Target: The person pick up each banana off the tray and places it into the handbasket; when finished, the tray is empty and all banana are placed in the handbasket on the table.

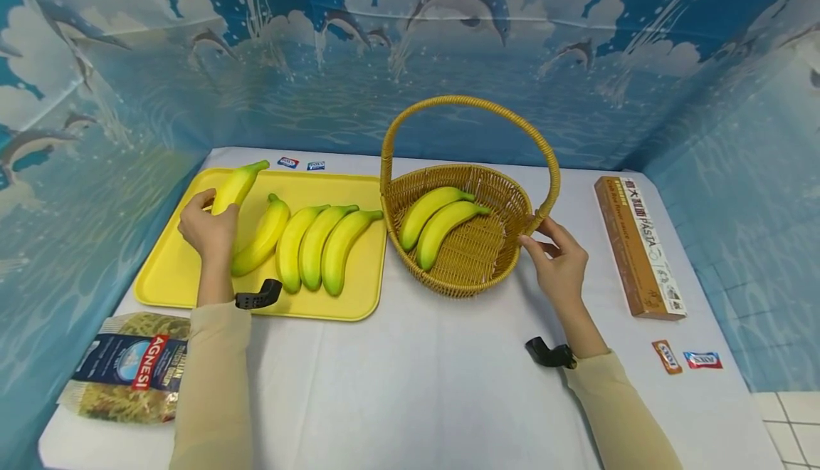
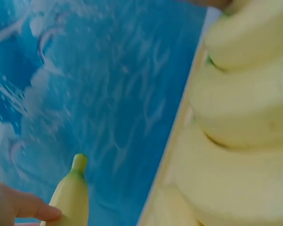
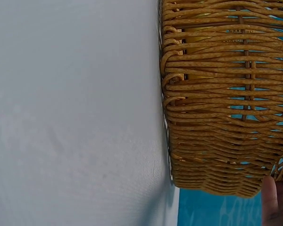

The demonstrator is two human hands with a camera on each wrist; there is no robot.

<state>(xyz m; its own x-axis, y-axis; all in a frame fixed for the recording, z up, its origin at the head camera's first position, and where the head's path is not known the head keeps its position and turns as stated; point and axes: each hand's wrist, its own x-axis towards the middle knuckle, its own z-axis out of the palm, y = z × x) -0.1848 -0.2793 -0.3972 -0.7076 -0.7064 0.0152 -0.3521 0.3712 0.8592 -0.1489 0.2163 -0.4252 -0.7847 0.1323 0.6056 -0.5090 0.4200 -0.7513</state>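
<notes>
My left hand [image 1: 210, 224] grips a banana [image 1: 238, 186] over the left part of the yellow tray [image 1: 176, 242]; its green stem points up and away. In the left wrist view, a fingertip presses on that banana [image 2: 71, 197]. Several more bananas [image 1: 312, 246] lie side by side on the tray, to the right of the hand. My right hand [image 1: 561, 260] pinches the rim of the wicker basket [image 1: 474, 256] at the right foot of its arched handle. Two bananas [image 1: 442, 224] lie inside the basket. A fingertip at the woven wall shows in the right wrist view.
A pasta bag [image 1: 131, 370] lies at the front left. On the right is a long brown pasta box [image 1: 640, 249], with two small wrapped sweets [image 1: 685, 358] in front of it. Two more small packets [image 1: 301, 164] lie behind the tray. A dolphin-print curtain [image 1: 307, 78] encloses the table.
</notes>
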